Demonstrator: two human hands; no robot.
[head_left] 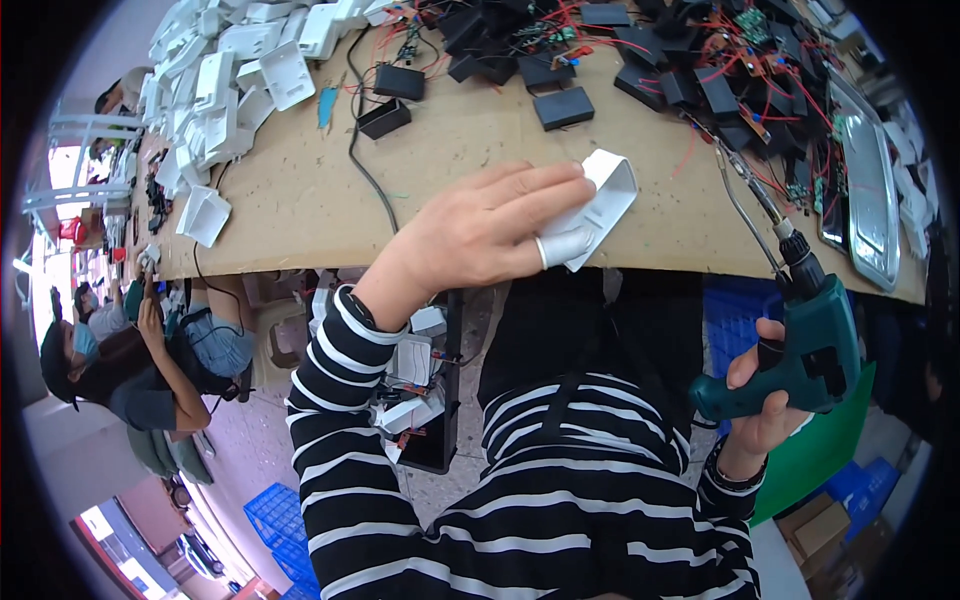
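Observation:
My left hand (478,228) is closed on a white plastic housing (612,208), an open box shape tilted above the front edge of the table. A white cover wraps the thumb of that hand. My right hand (757,405) grips the handle of a green soldering gun (826,335) with a black front part. Its long metal tip and a curved thin tube point up and to the left, over the table, apart from the housing. The inside of the housing is partly in view; my fingers hide its left end.
White housings (225,80) lie heaped at the far left. Black boxes with red wires and small boards (720,90) are piled at the far right, near a metal tray (868,190). A black cable (362,165) crosses the table. Co-workers (150,350) sit at the left.

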